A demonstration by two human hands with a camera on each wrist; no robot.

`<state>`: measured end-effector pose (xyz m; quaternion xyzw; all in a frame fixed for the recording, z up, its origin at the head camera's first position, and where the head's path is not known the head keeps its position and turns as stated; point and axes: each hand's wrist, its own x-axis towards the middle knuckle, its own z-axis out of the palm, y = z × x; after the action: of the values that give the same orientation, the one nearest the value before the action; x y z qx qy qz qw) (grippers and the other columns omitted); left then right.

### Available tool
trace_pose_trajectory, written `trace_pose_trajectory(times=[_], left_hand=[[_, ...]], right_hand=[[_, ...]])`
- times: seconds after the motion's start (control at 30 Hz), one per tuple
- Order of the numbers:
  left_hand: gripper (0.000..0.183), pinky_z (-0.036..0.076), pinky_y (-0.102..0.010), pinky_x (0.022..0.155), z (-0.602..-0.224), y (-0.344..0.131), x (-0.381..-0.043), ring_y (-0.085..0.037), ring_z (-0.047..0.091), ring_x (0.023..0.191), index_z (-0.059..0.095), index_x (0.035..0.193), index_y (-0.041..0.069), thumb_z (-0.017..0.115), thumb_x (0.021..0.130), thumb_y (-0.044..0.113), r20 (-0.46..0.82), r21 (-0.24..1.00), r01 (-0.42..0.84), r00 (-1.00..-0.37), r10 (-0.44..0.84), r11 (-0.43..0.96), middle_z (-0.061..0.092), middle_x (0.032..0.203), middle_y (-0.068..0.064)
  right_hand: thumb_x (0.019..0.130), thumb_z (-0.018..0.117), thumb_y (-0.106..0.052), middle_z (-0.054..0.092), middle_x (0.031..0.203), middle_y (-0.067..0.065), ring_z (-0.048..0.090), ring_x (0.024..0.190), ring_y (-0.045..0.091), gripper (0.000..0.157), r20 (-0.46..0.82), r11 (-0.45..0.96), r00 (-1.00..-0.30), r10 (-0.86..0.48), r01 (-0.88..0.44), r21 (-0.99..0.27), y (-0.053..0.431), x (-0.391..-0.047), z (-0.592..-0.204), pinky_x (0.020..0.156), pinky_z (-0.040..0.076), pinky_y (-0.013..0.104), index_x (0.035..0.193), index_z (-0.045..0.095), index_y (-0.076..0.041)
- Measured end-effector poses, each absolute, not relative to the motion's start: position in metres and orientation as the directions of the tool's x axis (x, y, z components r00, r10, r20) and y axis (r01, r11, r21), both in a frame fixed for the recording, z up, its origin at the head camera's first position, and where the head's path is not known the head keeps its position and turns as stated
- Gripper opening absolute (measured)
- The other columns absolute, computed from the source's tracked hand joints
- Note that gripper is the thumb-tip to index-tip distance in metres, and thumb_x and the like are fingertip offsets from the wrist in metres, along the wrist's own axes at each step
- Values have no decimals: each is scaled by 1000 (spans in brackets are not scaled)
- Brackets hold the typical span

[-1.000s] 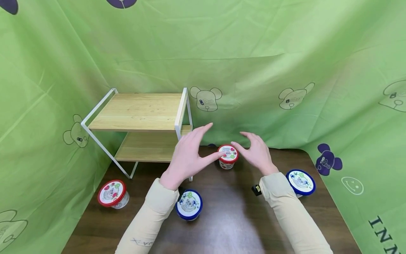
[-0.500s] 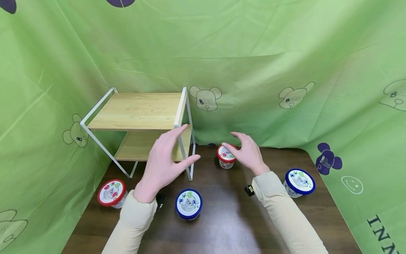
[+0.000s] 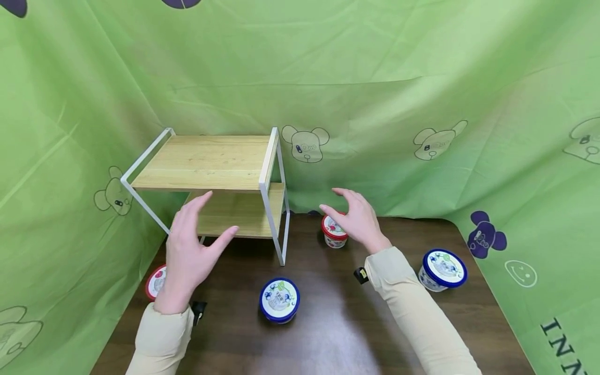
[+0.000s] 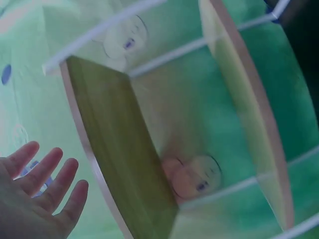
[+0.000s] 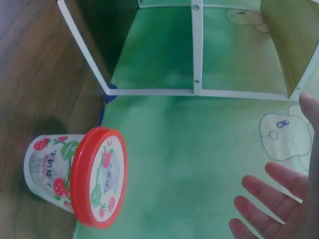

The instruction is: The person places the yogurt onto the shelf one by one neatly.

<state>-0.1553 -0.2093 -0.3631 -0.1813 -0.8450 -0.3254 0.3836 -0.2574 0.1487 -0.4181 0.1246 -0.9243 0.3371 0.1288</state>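
My left hand [image 3: 189,255] is held in the air with thumb and fingers spread, holding nothing. It partly hides a red-lidded tub [image 3: 154,281] at the table's left. In the left wrist view, its fingers [image 4: 55,186] are beside the two-tier shelf [image 4: 129,144]. My right hand [image 3: 354,220], also spread and holding nothing, hovers by another red-lidded tub [image 3: 335,239] at the back. Strawberries are printed on that tub [image 5: 55,169] in the right wrist view, where a gap separates it from the hand.
A blue-lidded tub [image 3: 279,300] stands at the middle front, and a second blue-lidded tub [image 3: 442,269] at the right. The white-framed wooden shelf [image 3: 211,161] occupies the back left of the dark table [image 3: 319,333]. Green cloth [image 3: 356,104] surrounds the table.
My left hand has swept left, from beside the back red-lidded tub to over the left red-lidded tub. My right hand has shifted slightly left, partly covering the back tub's lid. The tubs stay put.
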Motion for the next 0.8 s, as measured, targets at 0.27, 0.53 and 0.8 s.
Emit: trace_pose_trajectory(times=[0.27,0.53,0.8], left_hand=[[77,43,-53,94,-384,-240,-151,-33,55,119,54,147,14,89,79,26,703,501,415,-707,-77,759,61,135,-8],[73,40,-59,96,-403,-271,-149,-41,51,122,53,146,9,82,87,40,549,566,209,-817,-176,797,57,136,-17],[85,36,-64,101,-430,-300,-151,-51,43,129,44,149,-3,65,94,58,293,564,-43,-923,-249,824,46,144,-31]], right_hand=[[91,60,-69,56,145,3,45,136,29,75,342,725,-924,-171,-353,-592,137,-259,-412,109,39,51,146,54,-17],[93,59,-67,57,144,1,45,136,27,72,365,691,-916,-169,-374,-619,131,-259,-406,109,38,51,145,55,-18],[96,59,-63,58,142,1,48,134,26,66,374,637,-911,-171,-392,-663,121,-256,-394,110,38,50,145,56,-19]])
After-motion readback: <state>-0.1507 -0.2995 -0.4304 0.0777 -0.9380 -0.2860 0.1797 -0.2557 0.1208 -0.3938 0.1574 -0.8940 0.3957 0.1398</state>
